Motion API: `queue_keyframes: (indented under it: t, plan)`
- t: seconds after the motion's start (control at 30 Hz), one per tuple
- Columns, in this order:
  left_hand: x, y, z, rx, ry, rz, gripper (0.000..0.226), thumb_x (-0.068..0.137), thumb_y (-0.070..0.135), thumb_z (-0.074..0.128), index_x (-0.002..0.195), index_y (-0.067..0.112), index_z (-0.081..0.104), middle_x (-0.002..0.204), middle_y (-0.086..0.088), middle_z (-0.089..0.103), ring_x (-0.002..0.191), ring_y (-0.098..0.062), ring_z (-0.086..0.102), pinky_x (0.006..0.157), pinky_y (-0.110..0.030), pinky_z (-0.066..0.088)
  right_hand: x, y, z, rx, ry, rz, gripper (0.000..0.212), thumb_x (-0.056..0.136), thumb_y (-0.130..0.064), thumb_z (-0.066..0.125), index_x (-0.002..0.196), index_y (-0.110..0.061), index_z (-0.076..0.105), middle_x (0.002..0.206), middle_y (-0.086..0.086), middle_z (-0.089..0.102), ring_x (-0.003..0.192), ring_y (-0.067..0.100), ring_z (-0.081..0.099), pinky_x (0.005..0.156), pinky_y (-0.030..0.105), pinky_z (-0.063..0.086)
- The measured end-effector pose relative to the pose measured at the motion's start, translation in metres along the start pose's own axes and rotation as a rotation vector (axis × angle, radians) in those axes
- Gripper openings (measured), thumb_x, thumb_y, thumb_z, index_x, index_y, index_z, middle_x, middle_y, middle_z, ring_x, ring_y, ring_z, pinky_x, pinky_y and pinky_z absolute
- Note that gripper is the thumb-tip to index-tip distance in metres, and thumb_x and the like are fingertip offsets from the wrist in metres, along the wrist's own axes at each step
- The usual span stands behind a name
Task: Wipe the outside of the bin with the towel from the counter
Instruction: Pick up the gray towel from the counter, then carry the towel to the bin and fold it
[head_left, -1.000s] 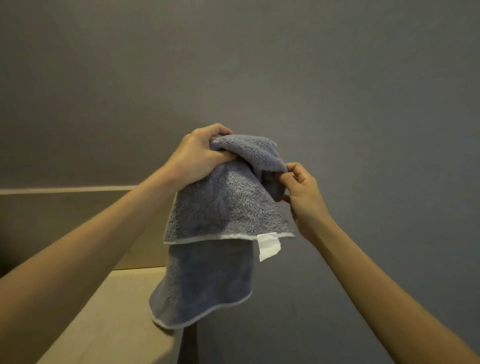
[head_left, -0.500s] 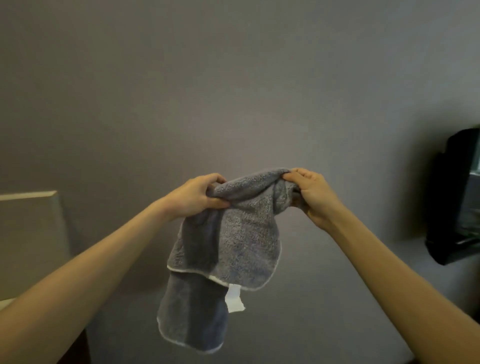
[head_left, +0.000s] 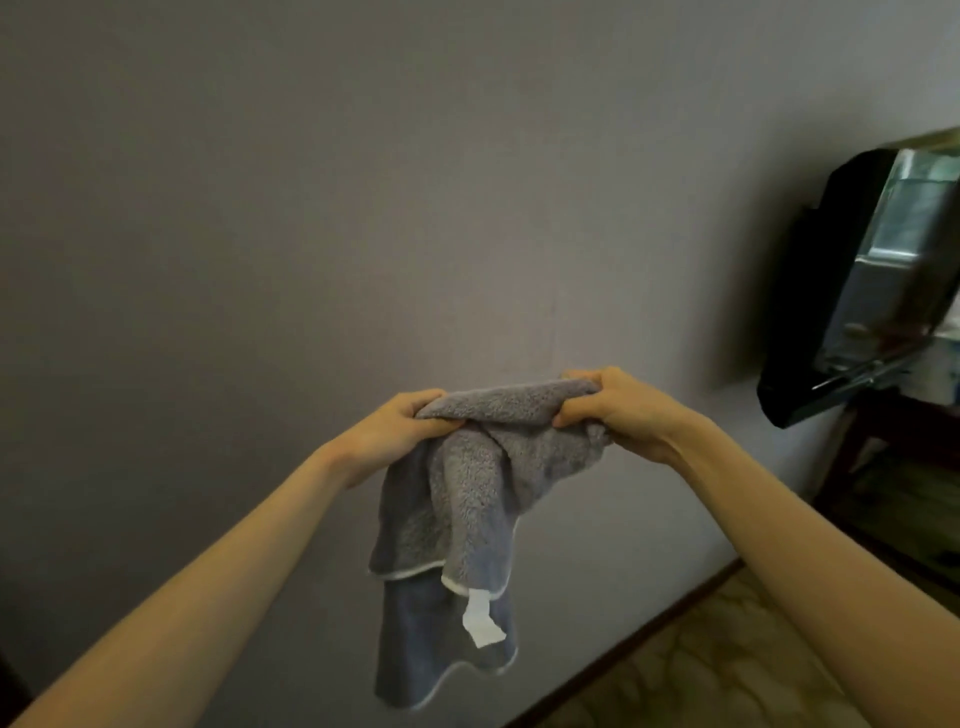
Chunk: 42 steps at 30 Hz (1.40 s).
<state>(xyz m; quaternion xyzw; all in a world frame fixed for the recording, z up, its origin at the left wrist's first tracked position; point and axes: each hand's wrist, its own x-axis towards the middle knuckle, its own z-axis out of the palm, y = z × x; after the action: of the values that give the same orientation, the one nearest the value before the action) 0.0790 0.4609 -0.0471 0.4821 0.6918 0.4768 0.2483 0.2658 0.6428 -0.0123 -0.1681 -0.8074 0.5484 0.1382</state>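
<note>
Left hand (head_left: 400, 431) clamped on the left end of the towel (head_left: 467, 499), fingers curled over a bunched fold, thumb underneath. Towel held in mid-air before a plain grey wall (head_left: 311, 208), well clear of any surface; no worktop in view. Upper edge pulled roughly level between the two fists, most likely to gather or refold the cloth into a pad fit for wiping. Cloth: grey, fleecy pile, pale piping along the hems, doubled over so that two layers hang at different lengths; white care label (head_left: 480, 621) dangling from the nearer hem. Appears dry and limp, though dampness not determinable. Right hand (head_left: 608, 410) likewise closed tight on the right end, knuckles uppermost. Dark, glossy object (head_left: 831, 312) at far right, blurred; possibly the bin, not confirmed. Wiping not yet begun.
</note>
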Motion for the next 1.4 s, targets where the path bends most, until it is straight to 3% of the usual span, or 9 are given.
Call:
queue_keyframes:
  t: [0.13, 0.23, 0.43, 0.6, 0.73, 1.0, 1.13, 1.23, 1.4]
  plan:
    - [0.01, -0.043, 0.032, -0.028, -0.037, -0.045, 0.027, 0.089, 0.029, 0.06, 0.108, 0.011, 0.064, 0.105, -0.008, 0.071, 0.094, -0.018, 0.069, 0.084, -0.032, 0.053, 0.016, 0.052, 0.01, 0.27, 0.073, 0.103, 0.02, 0.079, 0.001, 0.057, 0.086, -0.009, 0.072, 0.093, 0.023, 0.058, 0.085, 0.035, 0.048, 0.079, 0.047, 0.037]
    - [0.011, -0.075, 0.042, -0.063, -0.133, -0.118, 0.024, 0.085, 0.024, 0.065, 0.109, 0.022, 0.066, 0.1, 0.005, 0.074, 0.092, -0.012, 0.07, 0.074, -0.022, 0.056, 0.027, 0.079, 0.025, 0.41, 0.135, 0.169, 0.022, 0.082, 0.003, 0.052, 0.073, -0.01, 0.068, 0.078, 0.016, 0.064, 0.069, 0.032, 0.061, 0.062, 0.036, 0.051]
    - [0.012, -0.137, 0.042, 0.08, -0.379, -0.321, 0.032, 0.083, 0.014, 0.068, 0.114, 0.006, 0.066, 0.114, -0.011, 0.07, 0.103, -0.021, 0.066, 0.09, -0.031, 0.053, 0.041, 0.126, 0.066, 0.603, 0.196, 0.301, 0.009, 0.088, -0.002, 0.05, 0.095, -0.006, 0.055, 0.078, 0.015, 0.061, 0.063, 0.025, 0.064, 0.054, 0.031, 0.057]
    - [0.012, -0.194, 0.062, 0.101, -0.302, -0.34, 0.027, 0.086, 0.023, 0.063, 0.111, 0.012, 0.067, 0.111, -0.007, 0.071, 0.102, -0.02, 0.066, 0.091, -0.036, 0.052, 0.041, 0.178, 0.086, 0.741, 0.255, 0.404, 0.013, 0.09, -0.007, 0.048, 0.092, -0.001, 0.059, 0.066, 0.01, 0.068, 0.053, 0.019, 0.065, 0.048, 0.026, 0.054]
    - [0.014, -0.248, 0.092, 0.293, -0.115, -0.334, 0.028, 0.084, 0.036, 0.061, 0.079, 0.009, 0.063, 0.088, -0.016, 0.07, 0.088, -0.031, 0.065, 0.075, -0.041, 0.049, 0.036, 0.238, 0.103, 0.823, 0.255, 0.504, 0.011, 0.088, -0.012, 0.057, 0.085, -0.004, 0.065, 0.067, 0.009, 0.071, 0.058, 0.02, 0.068, 0.052, 0.027, 0.055]
    - [0.019, -0.376, 0.174, 0.169, 0.035, -0.503, 0.026, 0.086, 0.022, 0.053, 0.081, -0.001, 0.063, 0.088, -0.02, 0.069, 0.08, -0.023, 0.059, 0.072, -0.038, 0.046, 0.025, 0.389, 0.144, 0.414, 0.193, 0.498, 0.042, 0.05, -0.037, 0.085, 0.08, -0.008, 0.078, 0.088, 0.014, 0.076, 0.082, 0.027, 0.073, 0.069, 0.034, 0.059]
    - [0.023, -0.443, 0.219, -0.14, 0.156, -0.536, 0.026, 0.088, 0.014, 0.048, 0.098, -0.006, 0.06, 0.101, -0.026, 0.068, 0.087, -0.027, 0.065, 0.082, -0.046, 0.052, 0.02, 0.469, 0.167, 0.32, 0.15, 0.366, 0.014, 0.065, -0.02, 0.081, 0.079, -0.018, 0.078, 0.081, 0.001, 0.077, 0.079, 0.016, 0.073, 0.062, 0.022, 0.055]
    - [0.016, -0.491, 0.258, -0.309, 0.209, -0.514, 0.021, 0.089, 0.014, 0.043, 0.101, 0.001, 0.054, 0.094, -0.019, 0.063, 0.08, -0.026, 0.062, 0.067, -0.044, 0.053, 0.017, 0.529, 0.189, 0.098, 0.138, 0.278, 0.013, 0.076, -0.006, 0.075, 0.085, -0.015, 0.074, 0.082, 0.003, 0.076, 0.078, 0.014, 0.071, 0.065, 0.022, 0.054]
    - [0.016, -0.561, 0.321, -0.513, 0.254, -0.342, 0.011, 0.09, 0.015, 0.044, 0.09, 0.022, 0.052, 0.087, -0.004, 0.064, 0.069, -0.008, 0.064, 0.057, -0.035, 0.054, 0.019, 0.623, 0.222, -0.207, 0.17, 0.152, 0.029, 0.071, -0.022, 0.079, 0.095, -0.029, 0.064, 0.094, -0.01, 0.067, 0.082, -0.004, 0.061, 0.066, 0.011, 0.047]
